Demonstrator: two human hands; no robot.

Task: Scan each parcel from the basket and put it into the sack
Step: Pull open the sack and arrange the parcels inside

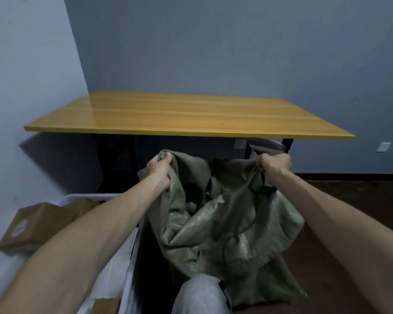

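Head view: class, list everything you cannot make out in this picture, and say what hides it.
1. Sack inside, head view: its own crumpled folds hide any contents.
2. Basket, head view: the left forearm and the bottom edge cut it off; parcel count unknowable.
3. Grey object, head view: the right hand and table edge hide most; unidentifiable.
4. Label on the parcel: too blurred to read.

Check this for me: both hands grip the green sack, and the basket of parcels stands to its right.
Wrong side. The head view shows the basket of parcels to the left of the green sack. The left hand and right hand do both grip it.
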